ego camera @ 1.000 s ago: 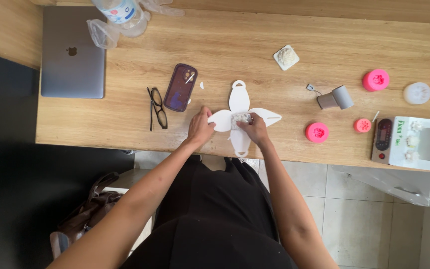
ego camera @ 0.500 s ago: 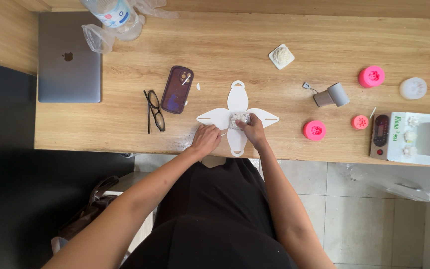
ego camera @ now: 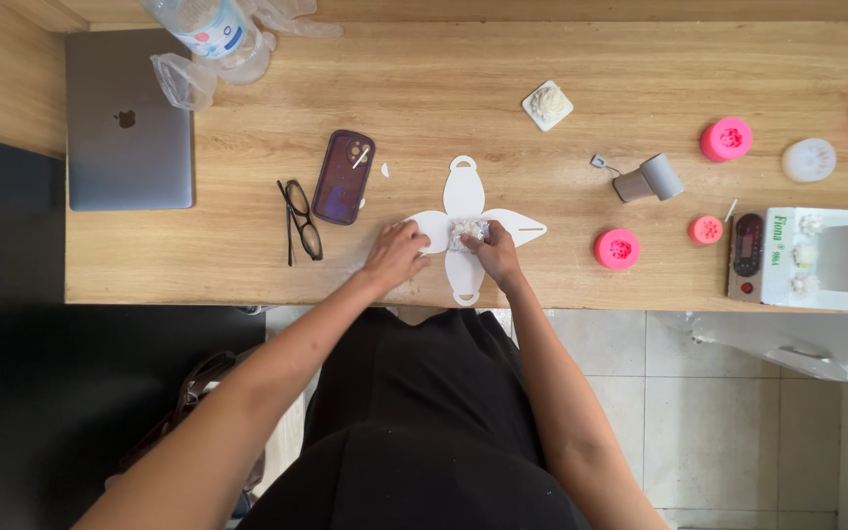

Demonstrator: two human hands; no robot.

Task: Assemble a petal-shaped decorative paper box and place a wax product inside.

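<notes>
Here the right hand fingers pinch a small white lumpy flower-shaped piece at the centre of the flat white four-flapped card cutout; the left hand, fingers spread, pins one flap. If that hold slackens, the cutout could skid along the wooden counter and tip the piece off.

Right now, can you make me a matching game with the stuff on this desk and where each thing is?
Things:
1. laptop
2. glasses
3. white paper cutout
4. pink round mould

Places:
A. under both hands, at the desk's front edge
B. far left end of the desk
C. just right of the right hand
D. beside the purple phone, on its left

Pairs: 1-B, 2-D, 3-A, 4-C. The left hand rests on the cutout's left flap.
</notes>
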